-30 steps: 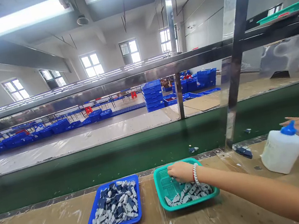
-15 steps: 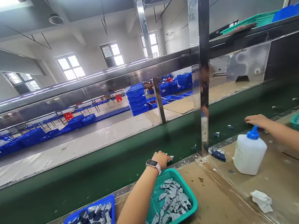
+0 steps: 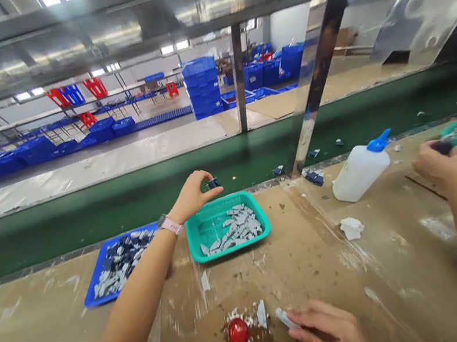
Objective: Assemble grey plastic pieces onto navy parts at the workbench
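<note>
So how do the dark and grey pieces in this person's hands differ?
The dark piece, near-black, is in the left hand; the grey piece, paler, is in the right hand. The dark piece is near the green basket; the grey piece is near the red dome. Both are held pinched.

Pink watch strap [image 3: 171,225] (left), bare hands [image 3: 191,195]

One held piece [image 3: 284,318] is pale grey, the basket [image 3: 197,231] green.
</note>
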A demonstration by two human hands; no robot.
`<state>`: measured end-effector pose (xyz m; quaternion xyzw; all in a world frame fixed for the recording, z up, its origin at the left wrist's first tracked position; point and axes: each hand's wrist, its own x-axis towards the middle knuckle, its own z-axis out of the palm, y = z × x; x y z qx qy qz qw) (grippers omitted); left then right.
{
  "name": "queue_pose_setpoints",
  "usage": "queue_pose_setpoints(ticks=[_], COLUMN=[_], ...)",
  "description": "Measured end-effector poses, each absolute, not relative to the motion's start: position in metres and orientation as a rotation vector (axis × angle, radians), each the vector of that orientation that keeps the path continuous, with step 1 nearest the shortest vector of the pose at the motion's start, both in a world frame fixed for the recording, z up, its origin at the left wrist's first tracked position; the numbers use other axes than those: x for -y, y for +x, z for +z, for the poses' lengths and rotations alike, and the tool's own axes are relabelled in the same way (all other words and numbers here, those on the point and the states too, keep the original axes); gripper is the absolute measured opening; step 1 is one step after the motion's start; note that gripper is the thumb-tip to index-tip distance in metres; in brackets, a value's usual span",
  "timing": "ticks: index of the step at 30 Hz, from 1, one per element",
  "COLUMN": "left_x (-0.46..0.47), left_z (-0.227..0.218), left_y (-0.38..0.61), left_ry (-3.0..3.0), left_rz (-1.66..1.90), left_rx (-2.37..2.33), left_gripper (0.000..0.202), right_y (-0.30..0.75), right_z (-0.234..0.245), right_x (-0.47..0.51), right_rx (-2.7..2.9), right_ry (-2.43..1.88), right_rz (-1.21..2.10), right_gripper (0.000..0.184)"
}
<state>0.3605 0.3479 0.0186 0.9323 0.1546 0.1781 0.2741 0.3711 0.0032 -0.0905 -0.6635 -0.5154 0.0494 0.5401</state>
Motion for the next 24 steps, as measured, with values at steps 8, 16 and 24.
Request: queue_pose_setpoints(ticks=[8,16,24], left_x=[-0.218,-0.136,-0.117], left_z=[-0.009,-0.063,-0.056], left_y=[0.149,0.078,0.096], left_ry=[1.767,1.037,0.925], left_rz=[0.704,0.959,0.953], left_rx=[-0.593,-1.083,-1.064], left_gripper=[0.027,0.032,0.037], right_y=[0.318,0.300,0.297], right_z=[-0.108,-0.116,-0.117], right_x=[-0.007,-0.008,-0.010], right_rx=[1.486,1.648,1.715], right_ry=[-1.567,-1.708,-1.704], right_rz=[0.137,-0.044,-0.073], right_gripper=[0.017,0.024,0.024])
